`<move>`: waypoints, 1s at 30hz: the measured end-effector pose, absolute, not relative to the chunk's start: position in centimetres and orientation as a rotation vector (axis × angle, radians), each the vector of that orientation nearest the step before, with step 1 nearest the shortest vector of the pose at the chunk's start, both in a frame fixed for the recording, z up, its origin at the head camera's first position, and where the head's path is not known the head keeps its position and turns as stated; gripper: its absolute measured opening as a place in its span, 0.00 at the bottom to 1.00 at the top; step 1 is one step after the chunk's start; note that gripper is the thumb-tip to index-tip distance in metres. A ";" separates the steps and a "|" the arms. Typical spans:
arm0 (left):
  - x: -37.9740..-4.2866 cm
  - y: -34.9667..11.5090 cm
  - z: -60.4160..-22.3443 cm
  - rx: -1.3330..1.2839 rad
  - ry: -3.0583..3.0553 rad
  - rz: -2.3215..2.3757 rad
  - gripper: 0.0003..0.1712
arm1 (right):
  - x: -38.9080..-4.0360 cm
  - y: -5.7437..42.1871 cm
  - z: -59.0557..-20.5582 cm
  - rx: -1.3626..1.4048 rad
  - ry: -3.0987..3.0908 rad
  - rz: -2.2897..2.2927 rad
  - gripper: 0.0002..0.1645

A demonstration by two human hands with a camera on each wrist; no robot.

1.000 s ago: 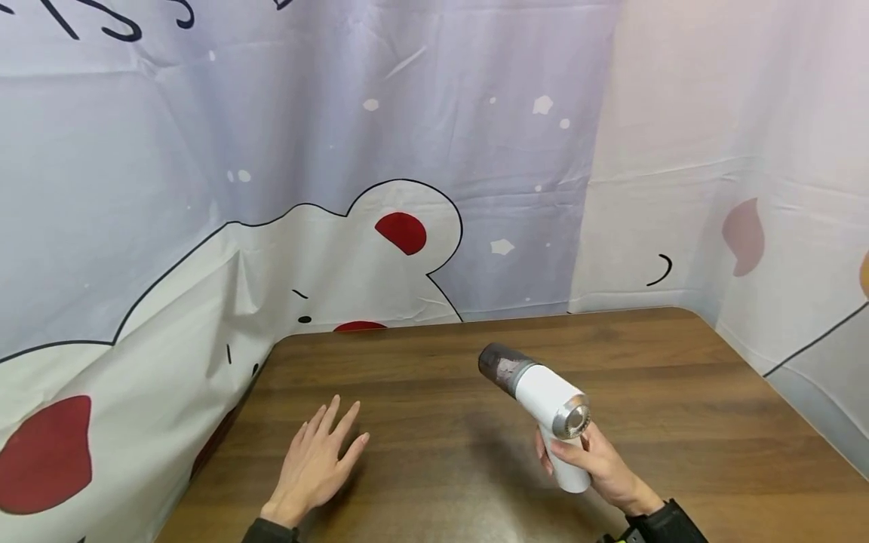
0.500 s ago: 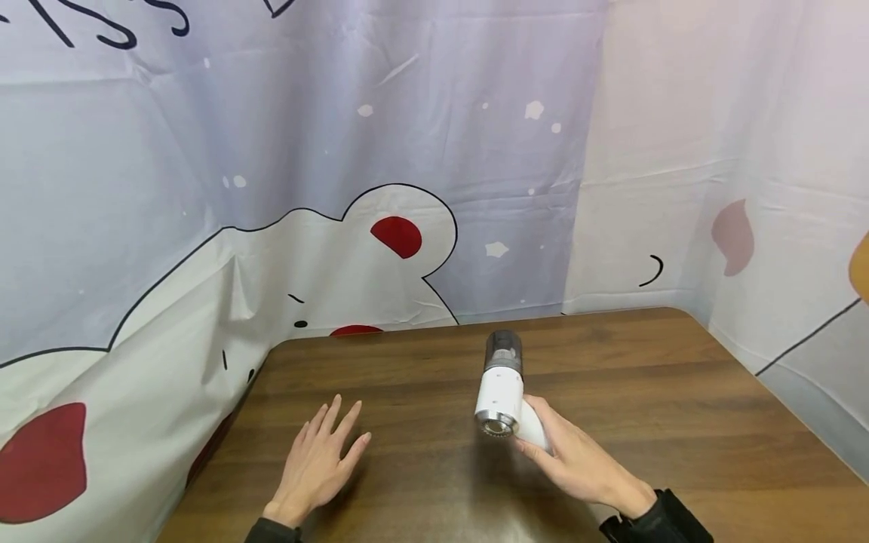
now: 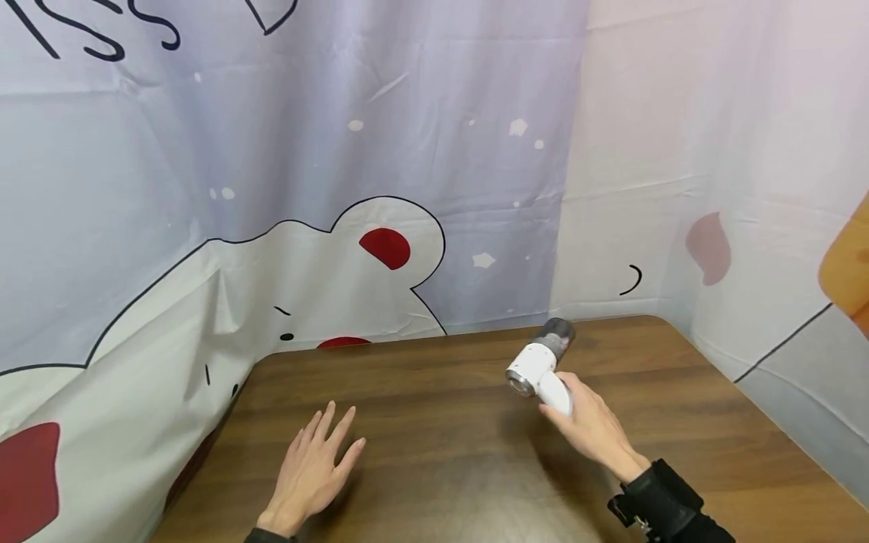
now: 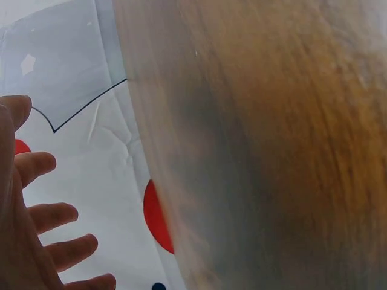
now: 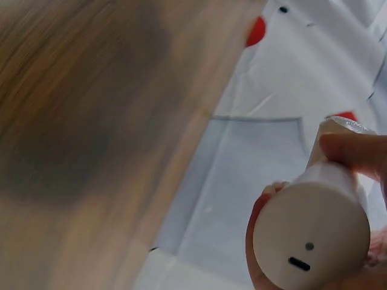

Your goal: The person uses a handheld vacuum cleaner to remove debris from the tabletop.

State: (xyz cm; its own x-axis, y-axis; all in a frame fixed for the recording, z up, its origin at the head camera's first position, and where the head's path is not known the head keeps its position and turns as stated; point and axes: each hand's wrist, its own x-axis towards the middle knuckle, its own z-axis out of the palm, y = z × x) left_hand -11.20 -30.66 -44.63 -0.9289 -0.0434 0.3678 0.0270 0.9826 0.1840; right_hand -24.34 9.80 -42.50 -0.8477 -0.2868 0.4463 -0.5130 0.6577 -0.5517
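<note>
My right hand (image 3: pixel 600 430) grips the white handle of a handheld vacuum cleaner (image 3: pixel 532 363) above the right half of the wooden table. Its dark see-through front part (image 3: pixel 555 337) points away and to the right, and a silvery ring caps the rear end. In the right wrist view, the round handle base (image 5: pixel 311 232) shows a small dot and a slot, with fingers and thumb curled round the handle. My left hand (image 3: pixel 312 467) hovers palm down near the table's left side, fingers spread and holding nothing; the left wrist view shows its fingertips (image 4: pixel 72 251).
The brown wooden table (image 3: pixel 434 452) has rounded far corners. A printed cloth curtain (image 3: pixel 380 151) with cartoon shapes hangs behind it and along both sides, close to its far edge. A dark strap (image 3: pixel 655 498) circles the right wrist.
My right hand has moved the vacuum cleaner right and farther out, swinging its front from leftward to rightward. My left hand stays nearly in place. The head view has shifted slightly.
</note>
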 end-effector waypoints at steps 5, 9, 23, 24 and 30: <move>-11.7 -30.3 -44.6 -0.025 -2.745 -0.265 0.33 | -25.8 12.6 -43.2 0.466 -2.651 0.964 0.30; -12.2 -30.0 -44.7 -0.047 -2.757 -0.264 0.33 | -26.7 14.7 -43.6 0.364 -2.714 0.918 0.30; -14.4 -28.3 -44.6 -0.143 -2.774 -0.306 0.34 | -31.0 22.0 -43.5 0.092 -2.915 0.844 0.32; -14.6 -28.1 -44.6 -0.149 -2.776 -0.304 0.34 | -31.1 22.4 -43.6 0.074 -2.919 0.848 0.32; -15.5 -27.0 -44.7 -0.179 -2.781 -0.326 0.34 | -31.7 24.8 -44.2 -0.035 -2.930 0.824 0.31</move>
State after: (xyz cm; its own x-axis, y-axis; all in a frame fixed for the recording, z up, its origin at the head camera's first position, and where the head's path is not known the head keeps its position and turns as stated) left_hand -15.48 -27.01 -44.73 -0.9362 0.0844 0.3413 0.1610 0.9659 0.2028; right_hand -31.72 24.83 -44.17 -0.9950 0.0482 0.0878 -0.0046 0.8534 -0.5212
